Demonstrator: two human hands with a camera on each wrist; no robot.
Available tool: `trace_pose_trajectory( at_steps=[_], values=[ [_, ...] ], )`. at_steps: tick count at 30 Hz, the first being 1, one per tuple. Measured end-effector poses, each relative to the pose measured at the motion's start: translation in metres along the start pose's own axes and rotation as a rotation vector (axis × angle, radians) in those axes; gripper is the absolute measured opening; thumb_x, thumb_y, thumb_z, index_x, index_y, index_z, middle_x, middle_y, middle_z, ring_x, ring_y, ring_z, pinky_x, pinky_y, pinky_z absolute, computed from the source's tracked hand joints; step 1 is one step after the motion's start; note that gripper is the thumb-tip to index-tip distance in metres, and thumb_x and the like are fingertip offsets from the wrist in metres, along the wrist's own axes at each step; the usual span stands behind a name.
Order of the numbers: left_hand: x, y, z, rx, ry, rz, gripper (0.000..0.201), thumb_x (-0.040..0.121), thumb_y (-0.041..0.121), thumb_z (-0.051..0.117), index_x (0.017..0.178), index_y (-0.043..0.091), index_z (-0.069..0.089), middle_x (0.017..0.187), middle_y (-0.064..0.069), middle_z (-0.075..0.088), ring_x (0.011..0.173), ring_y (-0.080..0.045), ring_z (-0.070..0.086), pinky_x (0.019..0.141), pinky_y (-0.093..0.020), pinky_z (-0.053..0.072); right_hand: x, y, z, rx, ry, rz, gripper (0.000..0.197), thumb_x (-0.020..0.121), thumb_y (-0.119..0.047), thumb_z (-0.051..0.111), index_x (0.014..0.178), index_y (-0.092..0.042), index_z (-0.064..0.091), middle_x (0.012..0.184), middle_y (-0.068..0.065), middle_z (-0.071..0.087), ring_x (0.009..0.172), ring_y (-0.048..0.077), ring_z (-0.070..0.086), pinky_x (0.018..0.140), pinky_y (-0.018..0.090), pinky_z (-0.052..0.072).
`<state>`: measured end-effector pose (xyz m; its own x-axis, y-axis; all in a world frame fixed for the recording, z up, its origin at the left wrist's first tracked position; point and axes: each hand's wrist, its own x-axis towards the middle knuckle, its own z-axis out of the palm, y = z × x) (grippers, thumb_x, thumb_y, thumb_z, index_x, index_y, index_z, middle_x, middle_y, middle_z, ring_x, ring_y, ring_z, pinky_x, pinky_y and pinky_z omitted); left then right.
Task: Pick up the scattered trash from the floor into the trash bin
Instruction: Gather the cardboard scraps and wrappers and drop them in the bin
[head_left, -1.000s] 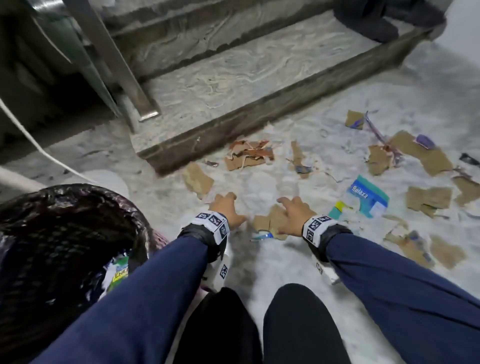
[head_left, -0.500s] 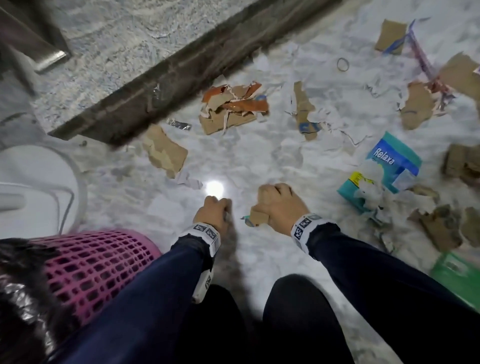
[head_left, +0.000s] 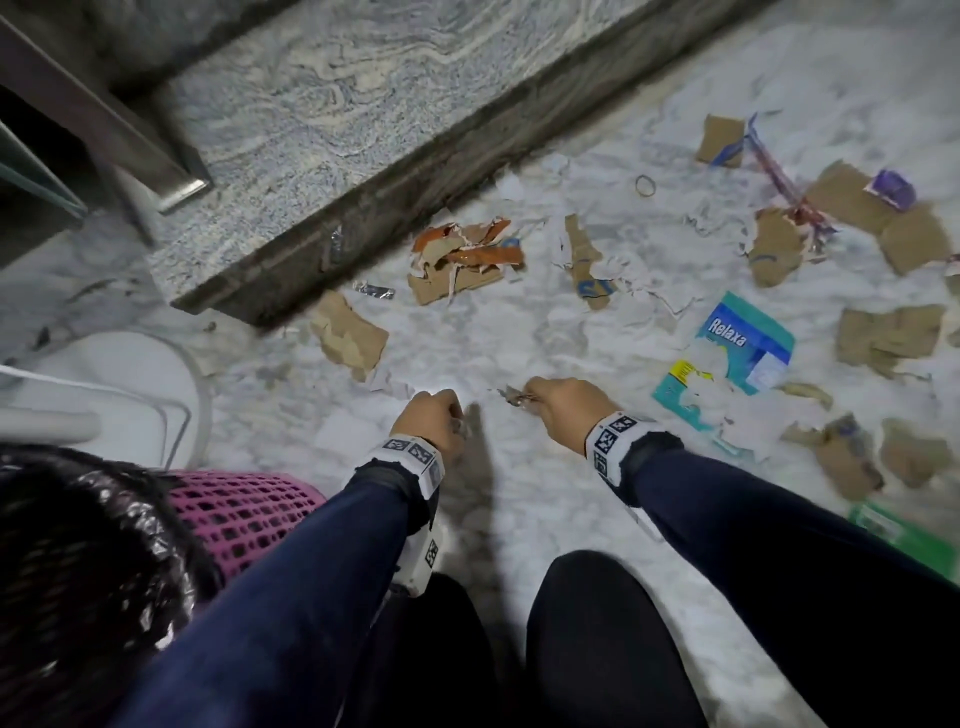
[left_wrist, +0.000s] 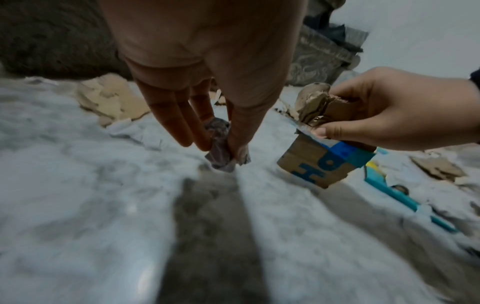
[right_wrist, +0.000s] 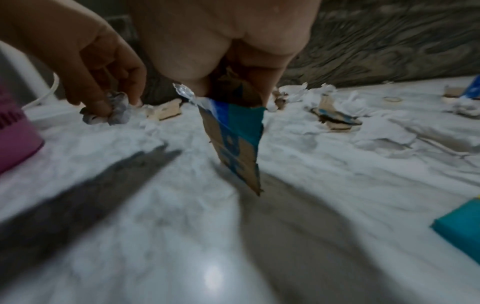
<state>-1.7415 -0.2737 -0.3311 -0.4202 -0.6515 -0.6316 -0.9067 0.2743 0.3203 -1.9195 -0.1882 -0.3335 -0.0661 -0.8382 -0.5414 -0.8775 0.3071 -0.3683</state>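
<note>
My left hand (head_left: 434, 415) hangs just above the marble floor and pinches a small crumpled grey paper wad (left_wrist: 219, 147) between thumb and fingers (right_wrist: 114, 111). My right hand (head_left: 558, 405) grips a bunch of torn cardboard pieces (left_wrist: 318, 162) with blue print and a foil scrap; they dangle below the fist (right_wrist: 235, 144). The pink mesh trash bin (head_left: 244, 512) with its black liner (head_left: 78, 561) stands at the lower left, beside my left forearm. Torn cardboard (head_left: 348, 332), white paper shreds and a teal Relaxa packet (head_left: 743, 343) lie scattered ahead and to the right.
A grey stone step (head_left: 322, 156) with a dark edge runs diagonally across the top. A metal post (head_left: 104, 119) stands on it at the left. A white round base with a cable (head_left: 104, 374) sits behind the bin. My knees (head_left: 571, 623) are at the bottom.
Both hands have lifted off the floor and drawn back with their trash. The right hand closed on the cardboard that lay under it. The head view tilted downward.
</note>
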Motion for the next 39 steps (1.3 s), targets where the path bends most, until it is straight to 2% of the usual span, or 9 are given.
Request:
trace_pose_trajectory(
  at_steps=[6,11,14,18,24,26,29,33,39],
  values=[
    [-0.051,0.021,-0.046,-0.059,0.244,0.097,0.014,0.08,0.015,0.065,0.093,0.016,0.06,0.101,-0.01,0.06,0.082,-0.026,0.059,0.067,-0.028,0.047,-0.049,-0.035,-0.038,0.091,0.195,0.023,0.022,0.094,-0.018,0.048,0.112,-0.01,0.057,0.104,0.02,0.066,0.092,0.037,0.062,0.074,0.042,0.053],
    [-0.133,0.026,-0.102,-0.164,0.527,0.179,0.017,0.076,0.02,0.072,0.09,0.017,0.063,0.087,-0.003,0.062,0.081,-0.021,0.057,0.071,-0.027,0.046,-0.104,-0.089,-0.075,0.205,0.4,-0.08,0.028,0.092,-0.018,0.051,0.115,-0.002,0.056,0.109,0.024,0.066,0.1,0.038,0.061,0.075,0.034,0.047],
    [-0.199,0.006,-0.135,-0.207,0.699,0.203,0.014,0.075,0.017,0.068,0.088,0.019,0.064,0.083,-0.002,0.061,0.08,-0.02,0.055,0.069,-0.023,0.038,-0.131,-0.136,-0.091,0.209,0.468,-0.16,0.031,0.091,-0.018,0.051,0.12,-0.012,0.055,0.111,0.022,0.066,0.101,0.04,0.061,0.082,0.04,0.051],
    [-0.284,-0.045,-0.167,-0.201,0.857,0.119,0.015,0.072,0.02,0.07,0.086,0.019,0.065,0.081,-0.002,0.065,0.082,-0.022,0.059,0.07,-0.023,0.041,-0.162,-0.211,-0.102,0.266,0.552,-0.264,0.021,0.081,-0.026,0.047,0.102,-0.025,0.052,0.095,0.016,0.069,0.089,0.038,0.065,0.081,0.044,0.053],
    [-0.376,-0.13,-0.167,-0.246,0.864,-0.077,0.013,0.07,0.017,0.074,0.08,0.018,0.067,0.073,-0.005,0.068,0.079,-0.023,0.068,0.067,-0.024,0.049,-0.201,-0.329,-0.092,0.392,0.58,-0.526,0.019,0.086,-0.005,0.051,0.103,-0.005,0.057,0.101,0.023,0.067,0.096,0.036,0.061,0.072,0.023,0.035],
    [-0.393,-0.152,-0.16,-0.284,0.845,-0.129,0.013,0.073,0.014,0.072,0.086,0.016,0.07,0.078,-0.008,0.07,0.082,-0.028,0.07,0.069,-0.025,0.051,-0.202,-0.356,-0.08,0.379,0.527,-0.548,0.013,0.087,-0.008,0.051,0.1,-0.007,0.053,0.102,0.023,0.065,0.096,0.037,0.06,0.069,0.025,0.036],
    [-0.408,-0.173,-0.152,-0.203,0.772,-0.219,0.033,0.076,0.011,0.071,0.108,0.014,0.067,0.1,-0.012,0.07,0.098,-0.027,0.065,0.08,-0.024,0.046,-0.195,-0.382,-0.058,0.321,0.361,-0.504,0.029,0.09,-0.019,0.052,0.115,-0.005,0.047,0.115,0.022,0.062,0.107,0.037,0.058,0.086,0.033,0.044],
    [-0.41,-0.179,-0.153,-0.188,0.803,-0.246,0.038,0.077,0.012,0.068,0.115,0.011,0.063,0.108,-0.012,0.067,0.101,-0.026,0.062,0.089,-0.028,0.046,-0.177,-0.383,-0.037,0.151,0.169,-0.439,0.043,0.09,-0.039,0.054,0.121,-0.008,0.051,0.124,0.014,0.059,0.115,0.03,0.056,0.093,0.032,0.043],
    [-0.362,-0.129,-0.176,-0.155,0.8,-0.121,0.03,0.082,0.02,0.063,0.111,0.012,0.063,0.106,-0.011,0.066,0.105,-0.028,0.06,0.092,-0.031,0.046,-0.155,-0.323,-0.057,0.258,0.287,-0.401,0.025,0.089,-0.024,0.055,0.109,-0.012,0.064,0.109,0.011,0.069,0.103,0.027,0.063,0.09,0.031,0.049]
  ],
)
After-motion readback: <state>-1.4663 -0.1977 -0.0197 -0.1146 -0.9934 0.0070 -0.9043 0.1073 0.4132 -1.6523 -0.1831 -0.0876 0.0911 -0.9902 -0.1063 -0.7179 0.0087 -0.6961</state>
